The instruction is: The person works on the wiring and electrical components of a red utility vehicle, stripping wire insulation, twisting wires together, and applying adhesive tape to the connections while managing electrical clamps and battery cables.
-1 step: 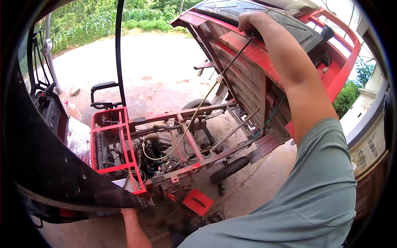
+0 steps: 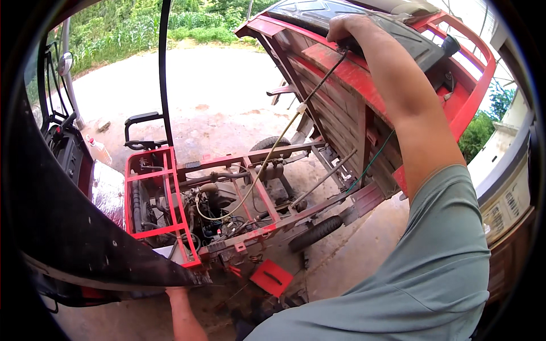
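Observation:
Up at the top, my right hand (image 2: 348, 27) is curled against the edge of a black tank-like part (image 2: 392, 41) on the tilted-up red cargo bed (image 2: 347, 71). Its fingertips are hidden, so what they grip is unclear. Just below them is the upper end of a long thin hose (image 2: 284, 129), which runs down to the greasy engine (image 2: 213, 199) in the red frame (image 2: 267, 200). Low on the left, my left hand (image 2: 177, 291) is at the bottom edge of a black body panel (image 2: 108, 244); that panel covers its fingers.
A prop rod (image 2: 327, 176) slants between chassis and bed. Below the frame, a red plate with a black handle (image 2: 272, 277) lies on the ground near a tyre (image 2: 315, 233). A black upright post (image 2: 165, 74) stands by the cab. At left are silver foil (image 2: 108, 190) and a plastic bottle (image 2: 99, 149).

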Available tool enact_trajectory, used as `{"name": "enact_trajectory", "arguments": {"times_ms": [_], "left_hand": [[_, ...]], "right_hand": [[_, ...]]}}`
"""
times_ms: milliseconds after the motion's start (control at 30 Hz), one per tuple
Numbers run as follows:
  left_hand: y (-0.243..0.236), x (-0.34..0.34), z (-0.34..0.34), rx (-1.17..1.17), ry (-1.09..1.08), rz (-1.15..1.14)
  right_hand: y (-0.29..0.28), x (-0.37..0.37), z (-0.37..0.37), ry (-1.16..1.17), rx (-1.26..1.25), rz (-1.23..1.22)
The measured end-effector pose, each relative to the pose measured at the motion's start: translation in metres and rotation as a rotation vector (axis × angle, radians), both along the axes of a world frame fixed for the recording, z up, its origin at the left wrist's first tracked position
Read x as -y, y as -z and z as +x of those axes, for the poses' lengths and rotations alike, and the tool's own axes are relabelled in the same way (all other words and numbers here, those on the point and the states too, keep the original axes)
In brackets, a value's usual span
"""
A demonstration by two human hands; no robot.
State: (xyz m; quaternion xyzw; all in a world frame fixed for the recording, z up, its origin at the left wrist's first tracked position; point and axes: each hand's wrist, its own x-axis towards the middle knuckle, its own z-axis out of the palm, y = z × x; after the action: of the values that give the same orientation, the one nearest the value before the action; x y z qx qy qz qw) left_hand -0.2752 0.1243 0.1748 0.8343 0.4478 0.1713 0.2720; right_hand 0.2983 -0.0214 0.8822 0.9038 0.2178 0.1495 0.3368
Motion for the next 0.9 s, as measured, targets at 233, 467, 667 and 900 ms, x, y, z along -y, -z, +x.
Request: {"name": "enact_trajectory", "arguments": {"times_ms": [233, 467, 667, 900], "left_hand": [[0.033, -0.009, -0.003, 0.017, -0.063, 0.075], [0.034, -0.008, -0.003, 0.034, -0.123, -0.079], [0.035, -0.014, -0.003, -0.055, 0.087, 0.337], [0.007, -0.011, -0.008, -0.093, 0.040, 0.215]], "right_hand": [[-0.003, 0.009, -0.019, -0.155, 0.045, -0.099], [0.006, 0.010, 0.008, -0.092, 0.010, 0.185], [0.013, -0.022, -0.081, -0.291, 0.104, 0.383], [0.191, -0.115, -0.177, -0.707, -0.288, 1.081]]}}
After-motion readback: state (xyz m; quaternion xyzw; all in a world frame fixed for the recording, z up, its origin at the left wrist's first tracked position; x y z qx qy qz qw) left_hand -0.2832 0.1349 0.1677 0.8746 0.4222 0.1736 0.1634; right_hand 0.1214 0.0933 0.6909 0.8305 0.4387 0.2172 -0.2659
